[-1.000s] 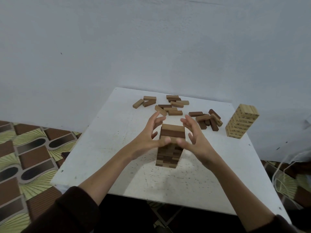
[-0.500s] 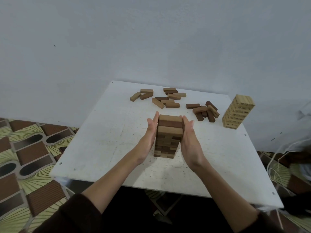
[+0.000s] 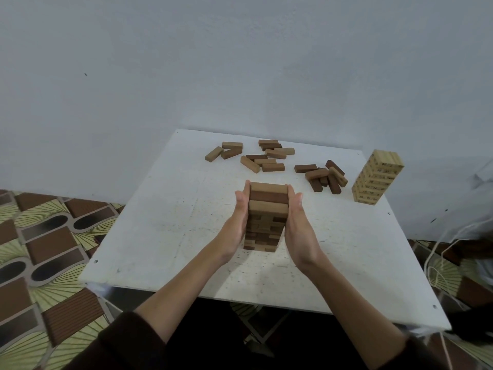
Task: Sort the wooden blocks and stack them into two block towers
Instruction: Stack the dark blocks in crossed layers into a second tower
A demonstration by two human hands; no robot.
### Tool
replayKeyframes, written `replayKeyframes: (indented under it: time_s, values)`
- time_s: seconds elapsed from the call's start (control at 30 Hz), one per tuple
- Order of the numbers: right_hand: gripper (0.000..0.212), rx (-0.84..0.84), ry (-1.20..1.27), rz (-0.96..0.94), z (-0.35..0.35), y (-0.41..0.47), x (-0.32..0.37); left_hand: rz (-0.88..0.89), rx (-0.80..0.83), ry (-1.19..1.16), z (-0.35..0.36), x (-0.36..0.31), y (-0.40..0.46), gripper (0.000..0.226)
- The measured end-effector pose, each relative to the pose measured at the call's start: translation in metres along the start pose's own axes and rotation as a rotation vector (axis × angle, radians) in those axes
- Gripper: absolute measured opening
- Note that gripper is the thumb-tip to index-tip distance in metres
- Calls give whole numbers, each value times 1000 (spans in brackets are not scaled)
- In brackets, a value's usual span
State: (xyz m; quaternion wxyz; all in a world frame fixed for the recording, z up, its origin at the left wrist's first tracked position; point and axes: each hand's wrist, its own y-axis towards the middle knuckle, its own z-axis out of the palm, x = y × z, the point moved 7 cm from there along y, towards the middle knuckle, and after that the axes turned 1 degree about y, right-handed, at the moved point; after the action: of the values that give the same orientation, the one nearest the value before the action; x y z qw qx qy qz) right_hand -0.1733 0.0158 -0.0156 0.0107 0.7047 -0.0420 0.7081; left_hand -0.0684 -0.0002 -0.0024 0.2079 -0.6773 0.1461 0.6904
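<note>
A tower of mixed light and dark brown blocks (image 3: 266, 209) stands in the middle of the white table (image 3: 165, 231). My left hand (image 3: 236, 225) presses flat against the tower's left side with straight fingers. On the opposite side my right hand (image 3: 298, 225) presses flat against it in the same way. Several loose brown blocks (image 3: 262, 157) lie scattered at the far side of the table. A second heap of darker blocks (image 3: 324, 176) lies further right. A pale pine tower (image 3: 377, 176) stands at the far right corner.
A blue-grey wall (image 3: 240, 62) rises right behind the table. Patterned floor tiles (image 3: 45, 249) show on the left. White cords (image 3: 437, 263) hang by the table's right edge. Bare tabletop lies left of the tower.
Both hands went from spread, curled fingers around the tower's top to flat palms pressed on its two sides. The view has shifted slightly.
</note>
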Motion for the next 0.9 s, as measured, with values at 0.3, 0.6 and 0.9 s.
replayKeyframes:
  time_s: [0.3, 0.6, 0.9]
  values:
    - [97, 55, -83, 11, -11, -3, 14, 61, 33, 105, -12, 1, 1, 121]
    - [110, 172, -327, -110, -19, 11, 37, 134, 101, 255, -29, -16, 18, 107]
    - [101, 174, -377, -120, -20, 17, 41, 122, 94, 248, -33, -19, 26, 103]
